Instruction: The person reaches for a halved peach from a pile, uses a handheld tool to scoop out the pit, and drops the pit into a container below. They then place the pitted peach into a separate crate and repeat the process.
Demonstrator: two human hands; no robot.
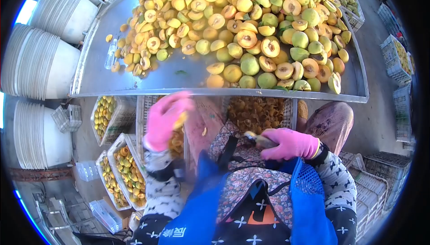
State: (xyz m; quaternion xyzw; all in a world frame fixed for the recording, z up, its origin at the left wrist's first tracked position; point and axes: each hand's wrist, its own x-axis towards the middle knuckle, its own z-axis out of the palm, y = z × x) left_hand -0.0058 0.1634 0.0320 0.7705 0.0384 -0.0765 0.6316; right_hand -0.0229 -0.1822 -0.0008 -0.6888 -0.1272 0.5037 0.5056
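Peach piece [180,120] sits in the curled, motion-blurred left hand [165,122], pink-gloved, at nine o'clock. At four o'clock, the pink-gloved right hand [291,144] is wrapped around a metal-tipped hand tool [263,141], its exact kind unclear. Peach scraps [255,113] fill a crate between the knees. Halved peaches [217,21] heap the steel table [190,80] at twelve; stacked tubs [31,61] stand toward ten.

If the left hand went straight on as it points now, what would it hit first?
Probably the near rim of the metal tray, just ahead of the left hand. Depth is unclear; if held higher, it may clear the rim and reach the halved fruit.
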